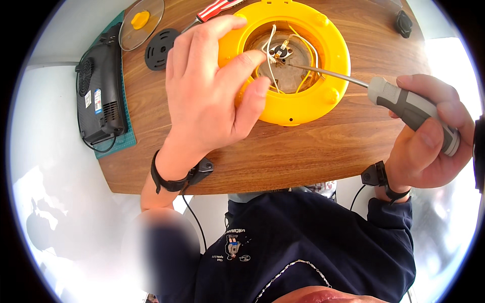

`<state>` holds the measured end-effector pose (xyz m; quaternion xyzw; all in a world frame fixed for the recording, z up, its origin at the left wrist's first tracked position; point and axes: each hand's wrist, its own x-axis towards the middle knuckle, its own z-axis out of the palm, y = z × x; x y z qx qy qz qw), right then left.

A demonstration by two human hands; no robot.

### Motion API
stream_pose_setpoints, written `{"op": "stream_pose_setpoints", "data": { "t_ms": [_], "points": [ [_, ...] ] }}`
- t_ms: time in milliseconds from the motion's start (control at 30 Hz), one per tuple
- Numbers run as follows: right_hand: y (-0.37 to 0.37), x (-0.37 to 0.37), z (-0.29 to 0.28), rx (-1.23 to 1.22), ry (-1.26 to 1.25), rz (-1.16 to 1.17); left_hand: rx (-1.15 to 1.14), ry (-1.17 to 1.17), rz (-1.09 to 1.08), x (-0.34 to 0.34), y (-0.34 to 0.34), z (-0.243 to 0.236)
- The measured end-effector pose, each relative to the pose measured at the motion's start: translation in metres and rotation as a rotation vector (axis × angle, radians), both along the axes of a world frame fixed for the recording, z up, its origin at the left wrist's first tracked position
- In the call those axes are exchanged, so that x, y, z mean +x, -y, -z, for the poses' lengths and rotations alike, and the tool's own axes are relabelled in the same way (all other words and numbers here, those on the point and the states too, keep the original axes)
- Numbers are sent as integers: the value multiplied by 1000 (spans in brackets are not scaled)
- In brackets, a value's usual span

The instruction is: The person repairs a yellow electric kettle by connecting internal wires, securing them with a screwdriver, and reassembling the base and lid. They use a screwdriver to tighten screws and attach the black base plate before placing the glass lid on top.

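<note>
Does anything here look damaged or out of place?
The yellow appliance base lies opened, its wires loose and exposed. Its glass lid and a black round plate lie apart on the table.
</note>
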<state>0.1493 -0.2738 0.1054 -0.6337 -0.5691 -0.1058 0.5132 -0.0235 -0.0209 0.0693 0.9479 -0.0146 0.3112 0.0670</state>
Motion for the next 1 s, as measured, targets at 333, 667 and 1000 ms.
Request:
{"op": "stream_pose_setpoints", "data": {
  "t_ms": [333,667,1000],
  "points": [
    [1,2,8,180,-43,46,-63,-304,-178,19,32,-68],
    [8,2,28,344,-457,172,57,-319,-198,24,20,-59],
    [43,7,48,124,-665,432,79,-235,60,35,23,-75]
  ]
}}
